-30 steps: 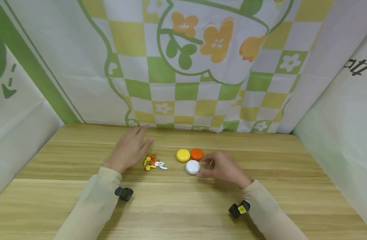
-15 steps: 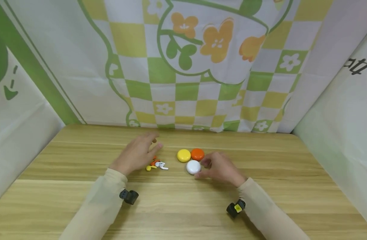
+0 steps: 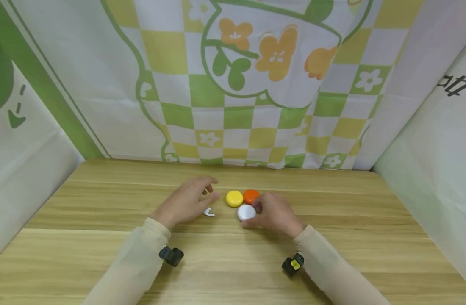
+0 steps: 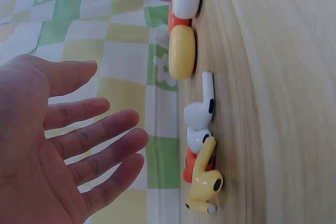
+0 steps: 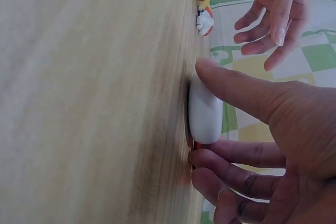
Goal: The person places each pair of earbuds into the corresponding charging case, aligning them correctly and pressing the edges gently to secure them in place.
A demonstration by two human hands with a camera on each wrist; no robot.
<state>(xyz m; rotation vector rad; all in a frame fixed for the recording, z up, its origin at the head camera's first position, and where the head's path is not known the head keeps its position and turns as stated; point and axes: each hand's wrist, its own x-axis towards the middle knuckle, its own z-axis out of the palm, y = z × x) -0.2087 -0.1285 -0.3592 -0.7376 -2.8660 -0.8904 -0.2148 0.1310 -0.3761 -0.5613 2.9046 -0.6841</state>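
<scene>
Head view: right hand (image 3: 274, 214) grips the white case (image 3: 246, 212) at frame centre — thumb and fingers curled round it, yellow case (image 3: 234, 198) and orange case (image 3: 250, 195) just behind. Left hand (image 3: 187, 202) hovers open over the earbuds (image 4: 202, 145); bare table (image 3: 370, 220) lies right, toward its far edge.

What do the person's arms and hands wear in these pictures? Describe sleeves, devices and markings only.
Both arms wear long, close-fitting cream sleeves that end at the wrists. The left hand and right hand are bare, with no gloves or rings showing. A small black camera unit sits under the left wrist. A like black unit under the right wrist bears a yellow mark.
</scene>
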